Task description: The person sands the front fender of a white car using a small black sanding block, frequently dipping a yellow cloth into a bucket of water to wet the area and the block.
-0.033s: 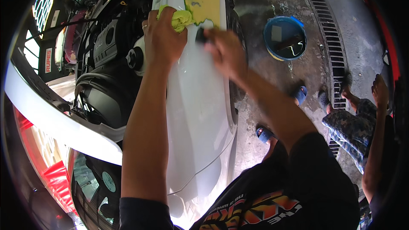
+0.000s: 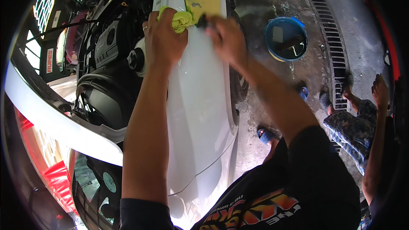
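Observation:
My left hand point(image 2: 166, 38) grips a bunched yellow-green cloth point(image 2: 182, 20) at the inner edge of the white car fender point(image 2: 196, 102). To its right, my right hand point(image 2: 228, 38) is closed around a small dark block point(image 2: 202, 21), blurred by motion, so its exact kind is unclear. The block is at the near edge of a yellow patch point(image 2: 208, 2) with a ragged green border on the fender. My right hand covers part of this patch.
The engine bay point(image 2: 106, 51) lies open on the left, with the raised white hood point(image 2: 55, 115) nearer me. On the wet floor at right stands a blue bucket point(image 2: 272, 47) of dark water, beside a drain grate point(image 2: 332, 38). Another person's hand point(image 2: 379, 89) shows farther right.
My right hand has slid the dark block forward along the fender, up against the yellow patch. My left hand and the cloth have stayed nearly in place.

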`<state>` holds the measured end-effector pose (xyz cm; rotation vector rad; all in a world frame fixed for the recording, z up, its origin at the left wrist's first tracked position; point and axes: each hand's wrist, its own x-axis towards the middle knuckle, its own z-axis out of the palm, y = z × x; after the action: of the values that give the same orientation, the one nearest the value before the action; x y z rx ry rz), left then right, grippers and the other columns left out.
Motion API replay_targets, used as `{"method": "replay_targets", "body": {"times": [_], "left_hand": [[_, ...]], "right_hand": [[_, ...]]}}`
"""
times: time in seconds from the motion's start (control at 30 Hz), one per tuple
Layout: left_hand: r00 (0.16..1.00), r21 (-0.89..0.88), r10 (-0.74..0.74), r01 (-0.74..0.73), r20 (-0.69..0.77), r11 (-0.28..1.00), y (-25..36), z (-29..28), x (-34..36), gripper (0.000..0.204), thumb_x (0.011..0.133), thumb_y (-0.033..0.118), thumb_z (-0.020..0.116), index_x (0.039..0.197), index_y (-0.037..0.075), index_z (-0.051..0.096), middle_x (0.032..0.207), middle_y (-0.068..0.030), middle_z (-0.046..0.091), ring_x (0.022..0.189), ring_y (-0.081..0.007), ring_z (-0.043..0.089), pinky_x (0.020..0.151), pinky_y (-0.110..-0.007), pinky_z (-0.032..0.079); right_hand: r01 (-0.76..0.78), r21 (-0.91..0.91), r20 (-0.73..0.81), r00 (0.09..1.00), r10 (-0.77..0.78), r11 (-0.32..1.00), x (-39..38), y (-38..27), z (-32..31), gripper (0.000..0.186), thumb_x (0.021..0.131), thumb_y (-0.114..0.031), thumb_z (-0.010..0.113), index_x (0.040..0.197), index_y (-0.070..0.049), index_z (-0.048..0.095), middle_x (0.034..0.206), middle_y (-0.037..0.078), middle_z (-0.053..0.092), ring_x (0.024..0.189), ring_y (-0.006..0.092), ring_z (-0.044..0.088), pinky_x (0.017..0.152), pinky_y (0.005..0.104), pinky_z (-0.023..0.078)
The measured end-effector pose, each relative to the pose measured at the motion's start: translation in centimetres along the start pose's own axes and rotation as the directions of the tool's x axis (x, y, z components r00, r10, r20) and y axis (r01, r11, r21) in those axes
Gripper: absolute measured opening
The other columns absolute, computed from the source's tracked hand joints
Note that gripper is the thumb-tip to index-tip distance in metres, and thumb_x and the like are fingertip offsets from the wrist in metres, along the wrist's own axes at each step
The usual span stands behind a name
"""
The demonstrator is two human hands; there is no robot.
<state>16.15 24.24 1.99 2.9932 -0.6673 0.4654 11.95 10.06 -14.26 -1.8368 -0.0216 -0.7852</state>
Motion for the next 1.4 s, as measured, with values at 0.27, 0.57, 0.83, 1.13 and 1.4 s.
{"method": "replay_targets", "body": {"times": [0.27,0.57,0.83,1.13,1.4], "left_hand": [[0.999,-0.015,-0.036,0.036,0.012,0.999,0.0,0.0,-0.8,0.052,0.083,0.012,0.085,0.132,0.015,0.068,0.131,-0.0184,0.064,0.120,-0.0452,0.064,0.107,-0.054,0.053],[1.000,-0.011,0.001,-0.002,-0.020,1.000,-0.5,0.4,-0.8,0.050,0.084,0.011,0.085,0.131,0.014,0.068,0.133,-0.0200,0.063,0.122,-0.0497,0.062,0.102,-0.057,0.057],[0.999,-0.022,0.042,-0.042,-0.015,0.999,0.2,0.5,0.3,0.053,0.084,0.015,0.087,0.133,0.017,0.068,0.134,-0.0195,0.062,0.124,-0.0488,0.062,0.104,-0.055,0.057],[0.997,0.025,0.066,-0.065,-0.044,0.998,-1.0,0.9,-0.6,0.051,0.084,0.018,0.087,0.131,0.017,0.069,0.133,-0.0199,0.064,0.118,-0.0499,0.064,0.102,-0.054,0.058],[0.998,0.007,-0.059,0.059,0.036,0.998,0.2,0.4,-0.5,0.051,0.086,0.012,0.083,0.133,0.020,0.067,0.132,-0.0165,0.063,0.122,-0.0468,0.063,0.104,-0.054,0.056]], "right_hand": [[0.055,0.033,0.010,0.998,-0.055,0.998,-9.3,-4.7,-1.2,0.043,0.099,-0.017,0.077,0.141,-0.009,0.071,0.132,0.018,0.072,0.115,0.0392,0.068,0.099,0.0532,0.055],[-0.213,-0.010,0.018,0.977,0.213,0.977,-0.6,-1.8,0.1,0.036,0.098,-0.020,0.077,0.133,-0.007,0.074,0.122,0.018,0.076,0.112,0.0390,0.071,0.095,0.0528,0.056],[-0.155,-0.020,-0.014,0.988,0.155,0.988,5.4,2.8,0.5,0.031,0.102,-0.022,0.075,0.128,-0.006,0.077,0.123,0.024,0.075,0.111,0.0435,0.070,0.094,0.0503,0.056],[0.141,0.007,0.106,0.984,-0.141,0.990,-6.1,-1.9,-1.8,0.035,0.104,-0.023,0.073,0.136,-0.008,0.074,0.133,0.018,0.075,0.119,0.0399,0.069,0.105,0.0492,0.055],[-0.036,0.007,0.023,0.999,0.036,0.999,-7.2,-3.8,-1.7,0.036,0.100,-0.024,0.076,0.131,-0.006,0.074,0.122,0.021,0.077,0.111,0.0400,0.072,0.098,0.0522,0.057]]}}
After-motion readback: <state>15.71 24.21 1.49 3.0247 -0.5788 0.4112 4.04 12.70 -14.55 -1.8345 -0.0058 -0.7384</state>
